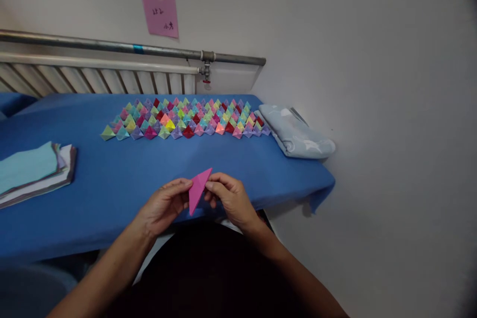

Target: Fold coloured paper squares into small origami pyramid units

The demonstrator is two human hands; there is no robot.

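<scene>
A pink folded paper [199, 190], roughly triangular, is held between my two hands above the front edge of the blue-covered table [122, 179]. My left hand [167, 203] pinches its left side between thumb and fingers. On the other side, the thumb and fingers of my right hand [231, 198] close on the paper's upper right edge. Beyond my hands, several rows of small folded paper pieces [188, 131] in many colours stand on the blue cloth, packed close together.
At the left lies a stack of coloured paper sheets [30, 166] on a dark-edged pile. A folded light-blue cloth [298, 131] sits at the table's right end, near the wall. Behind the table run a radiator [100, 79] and a metal pipe [100, 43]. A pink note [160, 14] hangs above.
</scene>
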